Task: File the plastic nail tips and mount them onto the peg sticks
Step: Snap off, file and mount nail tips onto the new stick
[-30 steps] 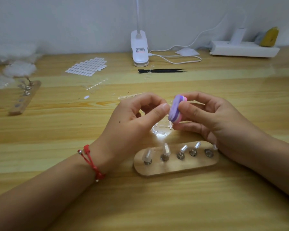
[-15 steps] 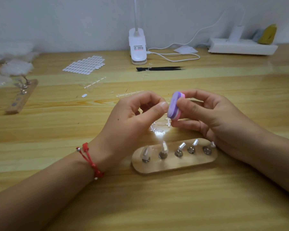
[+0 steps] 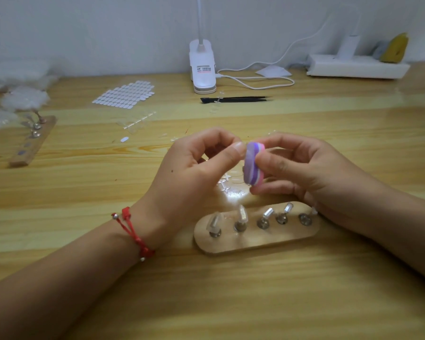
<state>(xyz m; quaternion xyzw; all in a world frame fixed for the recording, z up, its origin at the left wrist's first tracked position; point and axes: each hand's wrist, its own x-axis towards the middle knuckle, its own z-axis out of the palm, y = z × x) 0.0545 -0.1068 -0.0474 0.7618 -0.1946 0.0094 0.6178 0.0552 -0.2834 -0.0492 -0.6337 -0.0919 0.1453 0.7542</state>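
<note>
A purple-and-pink filing block (image 3: 252, 165) is gripped on edge by the right hand (image 3: 302, 168), thumb in front and fingers curled behind. The thumb and forefinger of the left hand (image 3: 189, 173) are pinched together against the block's upper edge (whatever lies in the pinch is hidden, so it cannot be told whether a tip is held). A red cord bracelet (image 3: 133, 231) is worn on the left wrist.

Loose clear nail tips (image 3: 228, 187) are scattered on the counter (image 3: 231, 303) directly under the hands. Just nearer than the hands a wooden holder (image 3: 255, 239) is set, with five peg sticks (image 3: 265, 217) in it. Clear tips are seen on the two under the left hand, and the holder's end is overlapped by the right wrist.

Beyond the hands, black tweezers (image 3: 236, 99), a white clip lamp (image 3: 203, 67) and a sheet of small white tabs (image 3: 125, 94) are laid out. A second holder (image 3: 32, 141) lies well off past the left hand.
</note>
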